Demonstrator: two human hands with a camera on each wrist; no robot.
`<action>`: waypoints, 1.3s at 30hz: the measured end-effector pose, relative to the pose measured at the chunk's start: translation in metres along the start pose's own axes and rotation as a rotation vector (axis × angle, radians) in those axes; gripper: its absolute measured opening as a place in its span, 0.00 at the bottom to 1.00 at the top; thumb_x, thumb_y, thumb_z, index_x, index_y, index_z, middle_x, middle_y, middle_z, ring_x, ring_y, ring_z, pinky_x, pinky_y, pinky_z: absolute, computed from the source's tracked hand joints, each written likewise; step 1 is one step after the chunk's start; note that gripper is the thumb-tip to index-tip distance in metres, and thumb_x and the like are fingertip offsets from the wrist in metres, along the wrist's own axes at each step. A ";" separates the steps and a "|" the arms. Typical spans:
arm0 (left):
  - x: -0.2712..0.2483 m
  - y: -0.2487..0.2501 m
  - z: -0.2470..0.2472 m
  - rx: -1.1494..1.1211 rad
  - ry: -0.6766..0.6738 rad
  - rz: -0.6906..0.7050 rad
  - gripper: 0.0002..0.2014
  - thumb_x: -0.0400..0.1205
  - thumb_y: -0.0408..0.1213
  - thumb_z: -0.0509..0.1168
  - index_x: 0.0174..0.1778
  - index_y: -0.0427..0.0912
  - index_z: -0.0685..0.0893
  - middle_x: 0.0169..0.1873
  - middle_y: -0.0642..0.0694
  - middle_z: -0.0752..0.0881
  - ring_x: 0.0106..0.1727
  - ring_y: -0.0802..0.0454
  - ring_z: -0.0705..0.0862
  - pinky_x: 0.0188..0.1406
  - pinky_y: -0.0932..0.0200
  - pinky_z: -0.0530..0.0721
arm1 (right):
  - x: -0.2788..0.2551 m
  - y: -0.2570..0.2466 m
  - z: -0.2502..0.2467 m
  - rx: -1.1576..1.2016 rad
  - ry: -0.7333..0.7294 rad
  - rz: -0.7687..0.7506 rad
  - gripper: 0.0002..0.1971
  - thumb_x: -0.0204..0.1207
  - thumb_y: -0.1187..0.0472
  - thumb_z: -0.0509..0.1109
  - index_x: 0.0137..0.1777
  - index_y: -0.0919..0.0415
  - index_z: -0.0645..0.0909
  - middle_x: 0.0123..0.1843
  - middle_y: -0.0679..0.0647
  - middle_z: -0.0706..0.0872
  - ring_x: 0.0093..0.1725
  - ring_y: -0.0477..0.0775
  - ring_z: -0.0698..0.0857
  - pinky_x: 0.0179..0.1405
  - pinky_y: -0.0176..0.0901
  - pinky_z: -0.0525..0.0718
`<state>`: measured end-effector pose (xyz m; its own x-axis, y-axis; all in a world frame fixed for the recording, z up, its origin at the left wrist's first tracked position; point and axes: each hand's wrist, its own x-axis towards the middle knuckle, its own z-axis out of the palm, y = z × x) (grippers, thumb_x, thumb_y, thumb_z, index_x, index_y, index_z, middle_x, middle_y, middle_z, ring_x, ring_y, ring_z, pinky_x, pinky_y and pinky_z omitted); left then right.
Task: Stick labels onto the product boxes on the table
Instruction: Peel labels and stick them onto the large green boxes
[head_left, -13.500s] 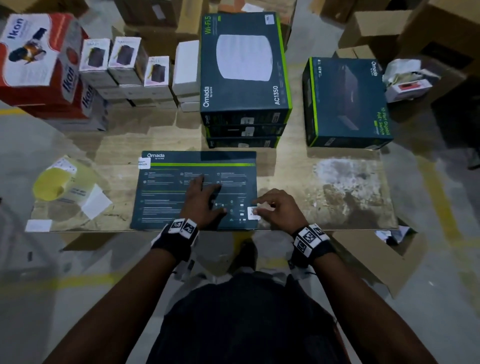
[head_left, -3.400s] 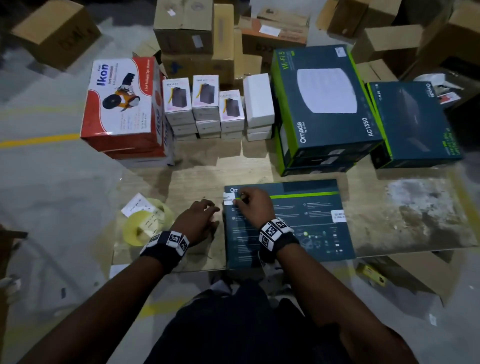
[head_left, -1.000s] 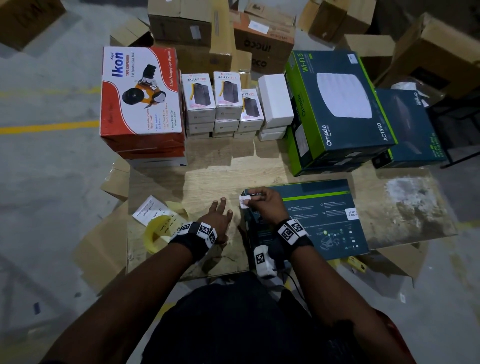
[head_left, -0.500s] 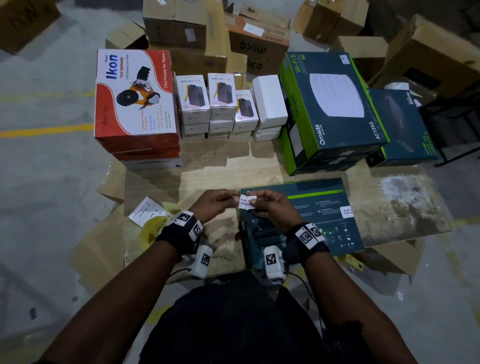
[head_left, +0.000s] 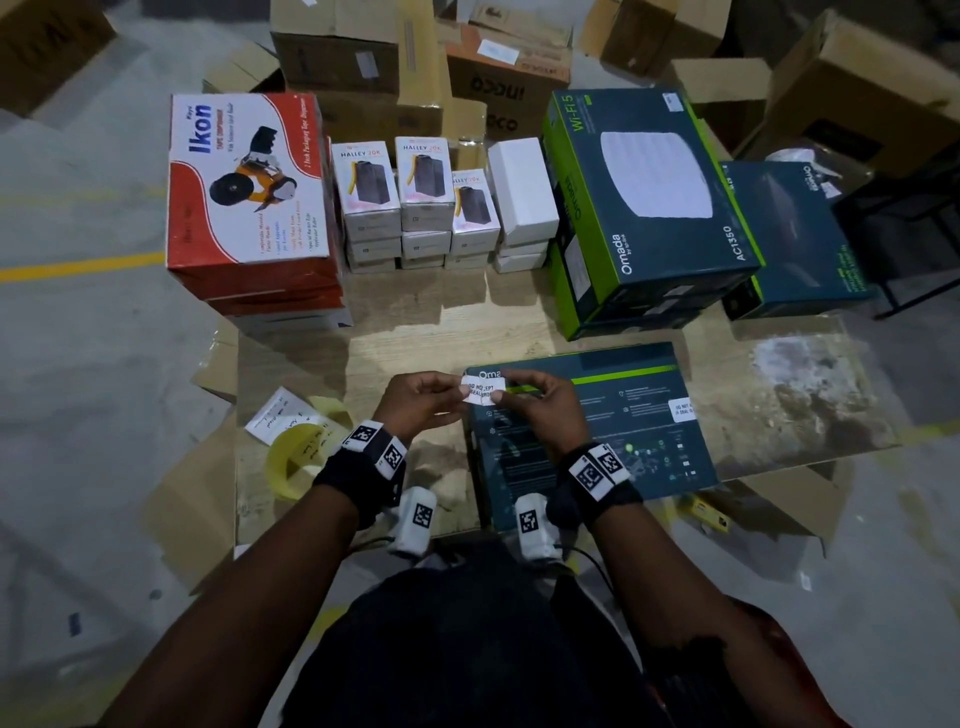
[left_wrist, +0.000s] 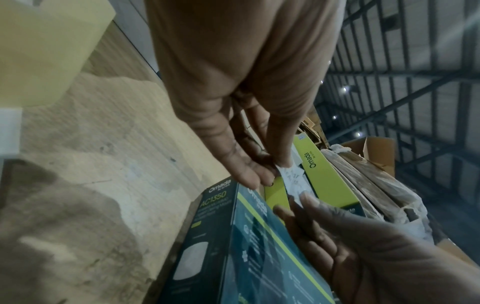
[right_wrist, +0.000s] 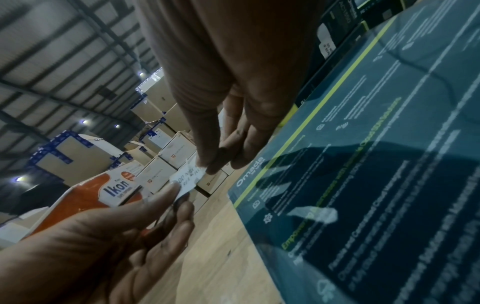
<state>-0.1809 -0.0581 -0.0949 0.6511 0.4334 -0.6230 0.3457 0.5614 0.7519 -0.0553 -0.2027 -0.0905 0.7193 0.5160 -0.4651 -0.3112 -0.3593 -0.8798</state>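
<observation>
label (head_left: 483, 390) now lifted, pinched by both hands

Tape roll (head_left: 298, 457) lies left of flat box (head_left: 597, 431).

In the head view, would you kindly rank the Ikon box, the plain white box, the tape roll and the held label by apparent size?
1. Ikon box
2. White box and tape roll: alike, and the roll is nearer, so unranked
3. Label, pinched by left hand and right hand
</observation>
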 end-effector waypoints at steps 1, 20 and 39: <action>0.000 0.001 0.001 -0.005 0.009 0.000 0.05 0.77 0.28 0.75 0.47 0.37 0.90 0.39 0.43 0.93 0.40 0.49 0.91 0.49 0.55 0.91 | 0.000 0.000 0.000 0.000 0.019 -0.014 0.11 0.69 0.72 0.83 0.50 0.65 0.90 0.48 0.61 0.92 0.41 0.54 0.89 0.50 0.56 0.90; -0.007 0.021 0.020 -0.095 0.277 -0.042 0.05 0.74 0.31 0.79 0.43 0.38 0.91 0.36 0.41 0.91 0.26 0.54 0.75 0.41 0.56 0.89 | 0.014 -0.022 -0.004 0.017 0.095 -0.090 0.03 0.73 0.68 0.81 0.40 0.61 0.91 0.38 0.51 0.91 0.36 0.39 0.88 0.39 0.28 0.82; -0.009 -0.033 0.004 0.275 0.173 -0.114 0.03 0.75 0.28 0.78 0.41 0.36 0.90 0.23 0.44 0.84 0.21 0.55 0.72 0.17 0.67 0.70 | -0.006 0.029 -0.017 -0.259 0.028 -0.040 0.07 0.70 0.69 0.83 0.36 0.59 0.89 0.34 0.56 0.91 0.32 0.49 0.88 0.38 0.42 0.87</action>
<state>-0.1957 -0.0837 -0.1131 0.4815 0.5051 -0.7162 0.5941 0.4126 0.6905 -0.0576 -0.2292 -0.1113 0.7459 0.5134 -0.4242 -0.1152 -0.5279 -0.8415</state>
